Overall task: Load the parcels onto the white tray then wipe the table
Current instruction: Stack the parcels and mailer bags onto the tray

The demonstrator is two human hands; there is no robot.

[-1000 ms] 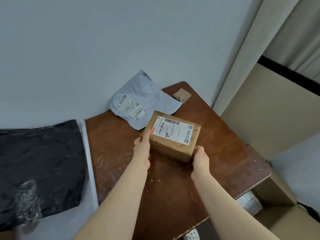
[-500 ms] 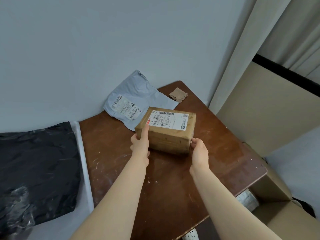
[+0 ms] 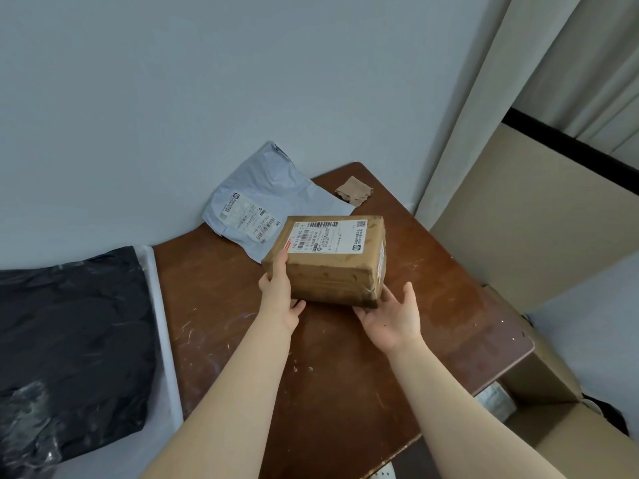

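A brown cardboard parcel (image 3: 332, 261) with a white label on top is lifted off the brown table (image 3: 345, 357). My left hand (image 3: 278, 292) grips its left end, thumb on the top edge. My right hand (image 3: 392, 316) cups it under the lower right corner, palm up, fingers spread. Behind it a grey mailer bag (image 3: 266, 205) lies flat against the wall. A black bag parcel (image 3: 69, 347) fills the white tray (image 3: 164, 337) to the left of the table. A small brown cloth (image 3: 354, 191) lies at the table's far corner.
A wall stands directly behind the table and a curtain (image 3: 484, 115) hangs at the right. Large cardboard boxes (image 3: 539, 219) stand to the right of the table, with an open one (image 3: 567, 440) below its right front edge.
The parcel has risen off the table and tilted toward me. My right hand has slid from the box's right side to beneath its lower right corner.
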